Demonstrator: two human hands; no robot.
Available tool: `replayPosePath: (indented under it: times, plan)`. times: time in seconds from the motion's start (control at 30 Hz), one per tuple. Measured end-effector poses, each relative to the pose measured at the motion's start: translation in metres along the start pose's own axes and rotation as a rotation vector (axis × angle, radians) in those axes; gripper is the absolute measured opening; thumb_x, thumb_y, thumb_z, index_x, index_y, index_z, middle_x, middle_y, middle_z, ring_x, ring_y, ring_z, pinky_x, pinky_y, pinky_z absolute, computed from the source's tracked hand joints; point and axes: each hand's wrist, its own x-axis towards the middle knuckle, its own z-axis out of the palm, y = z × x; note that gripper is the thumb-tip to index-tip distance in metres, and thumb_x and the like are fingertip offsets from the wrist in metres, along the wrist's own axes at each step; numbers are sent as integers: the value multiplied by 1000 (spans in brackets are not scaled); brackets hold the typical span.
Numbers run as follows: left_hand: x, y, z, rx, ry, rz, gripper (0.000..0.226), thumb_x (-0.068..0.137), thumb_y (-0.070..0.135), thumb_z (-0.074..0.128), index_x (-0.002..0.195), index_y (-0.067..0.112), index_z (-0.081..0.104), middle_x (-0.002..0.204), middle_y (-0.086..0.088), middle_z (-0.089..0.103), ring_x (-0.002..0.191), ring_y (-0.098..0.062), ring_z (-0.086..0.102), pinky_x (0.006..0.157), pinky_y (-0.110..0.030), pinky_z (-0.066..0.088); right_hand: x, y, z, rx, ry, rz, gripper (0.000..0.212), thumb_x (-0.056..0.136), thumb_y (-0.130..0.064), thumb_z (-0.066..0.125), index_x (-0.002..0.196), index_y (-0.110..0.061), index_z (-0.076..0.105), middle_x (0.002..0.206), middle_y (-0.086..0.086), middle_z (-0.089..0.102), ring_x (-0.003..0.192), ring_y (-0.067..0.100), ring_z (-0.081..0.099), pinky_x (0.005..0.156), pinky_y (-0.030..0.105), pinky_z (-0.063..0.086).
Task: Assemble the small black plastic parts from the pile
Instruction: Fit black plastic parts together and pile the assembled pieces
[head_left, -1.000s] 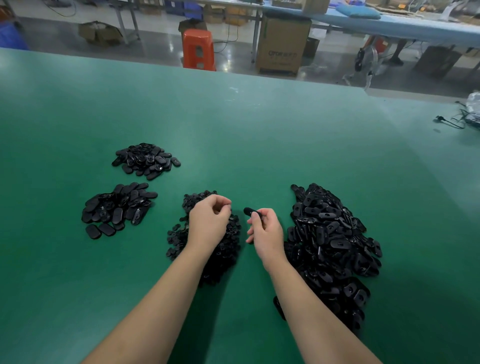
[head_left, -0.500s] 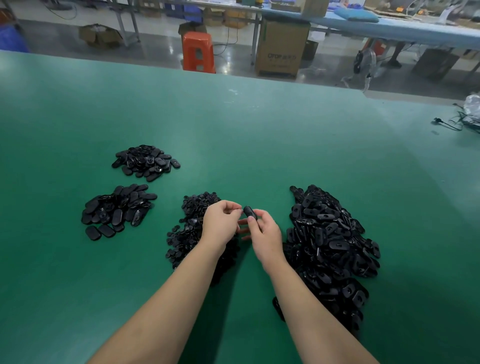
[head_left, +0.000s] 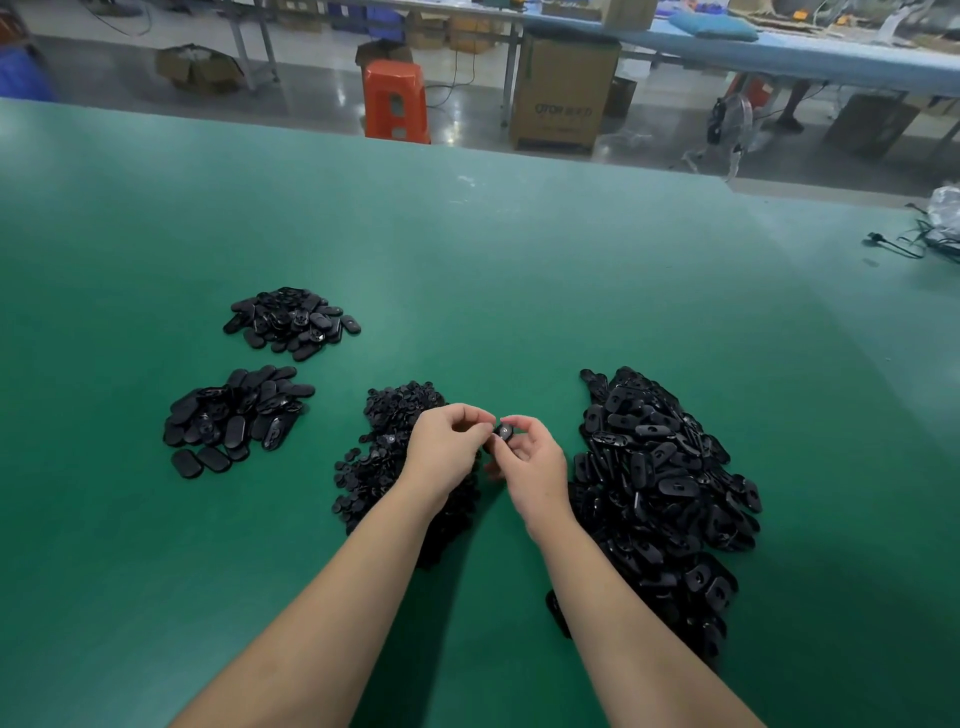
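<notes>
Since the earlier frames the left hand (head_left: 448, 453) has come off the middle pile (head_left: 387, 457) and met the right hand (head_left: 530, 462) above the green table (head_left: 467, 270), just in front of that pile. Right hand: thumb and fingertips pinch a small black part (head_left: 503, 431), held up off the table. Left hand: fingers curled, tips closed against the same part from its left side; whether it carries a second piece cannot be told. Large pile of oblong black parts (head_left: 660, 488) lies right of the right forearm. Two smaller heaps sit well to the left: a near one (head_left: 234, 415) and a far one (head_left: 291, 322). Beyond the table's far edge: an orange stool (head_left: 396, 101) and a cardboard box (head_left: 563, 98) on the floor. Black cable (head_left: 898, 244) at the table's right edge.
</notes>
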Motion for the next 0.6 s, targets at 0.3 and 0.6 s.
replayPosePath:
  times: [0.3,0.6]
  plan:
    - [1,-3,-6,-55,71,-37,16,93,2,66,86,14,73,68,0,66,35,-9,44,41,-21,41,0,-4,1,77,20,47,9,101,-7,50,104,-15,55,89,8,75,66,22,73,57,32,58]
    - [4,-7,-2,41,72,-3,12,90,5,70,83,14,72,74,-5,73,37,-14,50,47,-28,46,-3,-6,0,33,-15,44,12,102,-8,47,104,-19,51,91,4,77,67,22,71,60,36,56]
